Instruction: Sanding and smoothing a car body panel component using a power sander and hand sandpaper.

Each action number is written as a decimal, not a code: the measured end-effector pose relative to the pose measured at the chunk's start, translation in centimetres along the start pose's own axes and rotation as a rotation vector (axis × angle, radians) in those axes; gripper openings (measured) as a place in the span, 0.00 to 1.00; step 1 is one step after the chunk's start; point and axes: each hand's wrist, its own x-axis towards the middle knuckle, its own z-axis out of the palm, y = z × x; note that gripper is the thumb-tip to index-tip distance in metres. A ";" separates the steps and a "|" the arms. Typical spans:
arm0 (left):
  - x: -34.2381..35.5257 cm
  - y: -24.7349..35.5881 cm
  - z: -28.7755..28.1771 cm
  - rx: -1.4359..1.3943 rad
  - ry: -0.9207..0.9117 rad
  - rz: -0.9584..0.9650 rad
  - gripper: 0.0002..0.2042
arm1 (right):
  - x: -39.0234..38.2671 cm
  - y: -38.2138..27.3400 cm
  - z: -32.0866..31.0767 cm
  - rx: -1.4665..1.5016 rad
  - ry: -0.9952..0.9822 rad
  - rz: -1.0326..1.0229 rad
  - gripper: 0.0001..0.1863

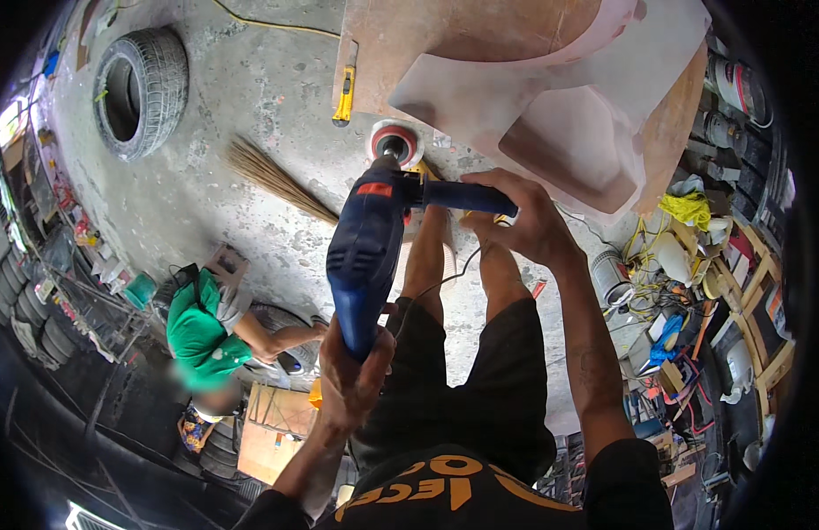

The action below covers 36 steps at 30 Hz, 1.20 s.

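A dark blue power drill hangs in front of me, its nose facing away. My left hand is closed round its rear grip. My right hand is closed on the black side handle, which juts to the right. At the drill's front sits a round pad with a red and white rim. Just beyond the pad, a pale moulded panel with a curved edge and a recess rests on a brown board. A yellow utility knife lies at the board's left edge.
A straw broom and a tyre are on the concrete floor to the left. Lower left, a person in a green shirt crouches. Buckets, cables and wooden frames crowd the right side. A cord runs below the drill.
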 end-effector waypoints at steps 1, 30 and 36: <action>0.6 0.5 -0.2 0.013 -0.001 0.003 0.14 | 0.3 0.0 0.1 0.009 0.010 -0.001 0.31; 7.6 11.7 0.4 0.740 -0.014 0.078 0.13 | 3.7 5.8 7.8 -0.184 0.422 0.274 0.19; 7.8 11.2 0.8 0.782 -0.031 0.147 0.12 | 3.4 6.7 8.0 -0.159 0.432 0.272 0.16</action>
